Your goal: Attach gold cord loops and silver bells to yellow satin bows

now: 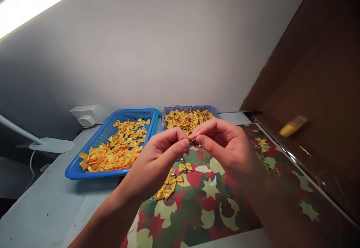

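Note:
My left hand (165, 150) and my right hand (227, 145) meet above the patterned mat (194, 210). Thumb and forefinger of each are pinched on a thin gold cord (204, 161), which hangs below in a loose loop; its ends are hidden by the fingertips. Just under the hands lie small silver bells (181, 160). Nearer to me, by the left wrist, several yellow ribbon bows (176, 181) rest on the mat, some with a silver bell at the centre.
A blue basket (70, 171) of yellow bows stands on the left. Behind the hands is a smaller basket (215, 111) with corded bows. A cardboard sheet (315, 90) walls the right side, with a yellow-filled tube (293, 126) against it. The lamp base (53, 145) is far left.

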Available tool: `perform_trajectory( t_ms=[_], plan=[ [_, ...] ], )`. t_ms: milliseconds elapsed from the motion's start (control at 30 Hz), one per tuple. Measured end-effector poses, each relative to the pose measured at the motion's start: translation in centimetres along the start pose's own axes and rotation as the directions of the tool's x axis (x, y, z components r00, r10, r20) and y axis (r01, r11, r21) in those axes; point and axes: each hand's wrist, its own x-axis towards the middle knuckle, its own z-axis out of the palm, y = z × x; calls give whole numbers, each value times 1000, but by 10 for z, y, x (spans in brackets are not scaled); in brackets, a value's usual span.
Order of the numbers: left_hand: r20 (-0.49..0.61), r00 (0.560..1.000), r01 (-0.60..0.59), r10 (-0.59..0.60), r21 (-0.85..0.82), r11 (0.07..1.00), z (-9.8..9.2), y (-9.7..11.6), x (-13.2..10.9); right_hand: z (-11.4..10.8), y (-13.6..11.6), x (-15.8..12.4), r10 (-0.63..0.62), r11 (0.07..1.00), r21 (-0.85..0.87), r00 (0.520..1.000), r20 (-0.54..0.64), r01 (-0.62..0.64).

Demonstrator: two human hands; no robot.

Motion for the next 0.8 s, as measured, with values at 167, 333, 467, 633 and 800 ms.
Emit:
perform_trajectory(
  t_ms=[167, 333, 467, 633, 800],
  plan=[
    [-103, 994, -25, 35, 96, 995, 5, 1, -1, 9, 2, -2, -48, 999, -7, 995, -93, 47],
    [-176, 979, -60, 107, 250, 966, 10, 3, -2, 12, 3, -4, -77, 997, -40, 987, -143, 72],
    [-183, 977, -59, 105, 242, 968, 13, 5, -1, 15, 4, -5, -83, 996, -33, 985, -154, 79],
    [-199, 963, -120, 184, 295, 948, 14, 5, 0, 16, 6, -5, -92, 996, -18, 982, -162, 90],
    [-219, 943, -159, 250, 363, 918, 14, 3, 0, 16, 6, -6, -121, 993, -25, 980, -161, 118]
  ],
)
